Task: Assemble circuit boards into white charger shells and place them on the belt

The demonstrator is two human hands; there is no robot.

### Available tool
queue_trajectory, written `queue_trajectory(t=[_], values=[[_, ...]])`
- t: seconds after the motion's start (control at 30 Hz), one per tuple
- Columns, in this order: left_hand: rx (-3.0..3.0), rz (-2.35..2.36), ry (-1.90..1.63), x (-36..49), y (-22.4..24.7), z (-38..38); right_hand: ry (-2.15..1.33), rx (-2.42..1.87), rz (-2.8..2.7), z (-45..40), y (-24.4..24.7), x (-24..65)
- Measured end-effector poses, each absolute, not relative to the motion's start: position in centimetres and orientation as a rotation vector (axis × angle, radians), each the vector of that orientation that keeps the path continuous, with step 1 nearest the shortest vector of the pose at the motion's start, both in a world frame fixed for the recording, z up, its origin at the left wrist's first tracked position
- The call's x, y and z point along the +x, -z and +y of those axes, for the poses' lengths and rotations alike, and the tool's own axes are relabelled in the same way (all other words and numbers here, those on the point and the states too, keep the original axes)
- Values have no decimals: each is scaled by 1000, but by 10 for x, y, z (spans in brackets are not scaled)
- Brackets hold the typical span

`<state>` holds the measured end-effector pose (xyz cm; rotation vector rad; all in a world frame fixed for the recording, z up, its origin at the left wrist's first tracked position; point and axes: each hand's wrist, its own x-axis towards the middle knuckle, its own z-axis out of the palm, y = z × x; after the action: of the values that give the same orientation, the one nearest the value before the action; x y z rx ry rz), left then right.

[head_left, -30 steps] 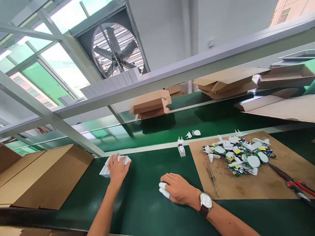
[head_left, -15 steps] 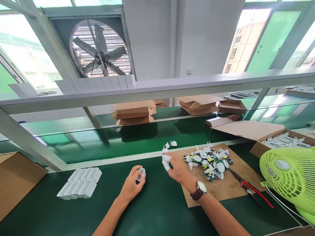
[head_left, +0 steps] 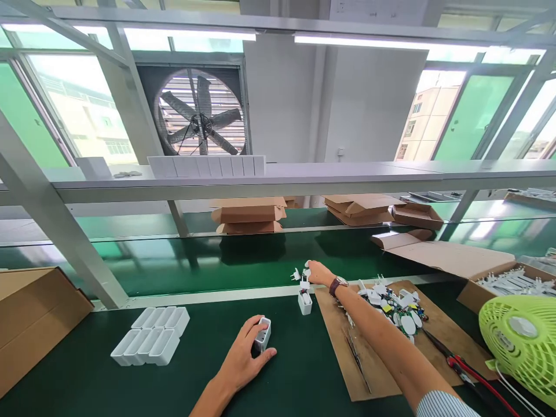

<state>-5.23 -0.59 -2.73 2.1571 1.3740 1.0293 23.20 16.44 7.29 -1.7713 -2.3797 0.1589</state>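
My left hand rests on the green table with its fingers around a small white plastic case, which has an open top with something inside. My right hand reaches to the strip at the table's far edge. Its fingertips are closed at a small white part, mostly hidden. Just below, several white plug pieces lie close together. Another white case stands upright there, apart from both hands. Beneath the right forearm is a pile of circuit boards with white plugs on a brown cardboard sheet.
White empty cases stand in two rows at left, near a cardboard box. Tweezers and red-handled pliers lie at right. A green fan stands near an open carton. A shelf beam crosses ahead.
My right hand has moved farther away to the far edge, and a white case now stands where it was. My left hand's thumb has spread. The view has tilted up.
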Motion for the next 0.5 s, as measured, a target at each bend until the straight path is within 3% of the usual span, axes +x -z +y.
queue_trajectory(t=[0.23,0.5], values=[[2189,1361,-1118,-50,36,-4,-206,-1679,-2207,162,-97,262],[2180,1359,-1117,-44,36,-6,-315,-1832,-2276,140,-63,268]])
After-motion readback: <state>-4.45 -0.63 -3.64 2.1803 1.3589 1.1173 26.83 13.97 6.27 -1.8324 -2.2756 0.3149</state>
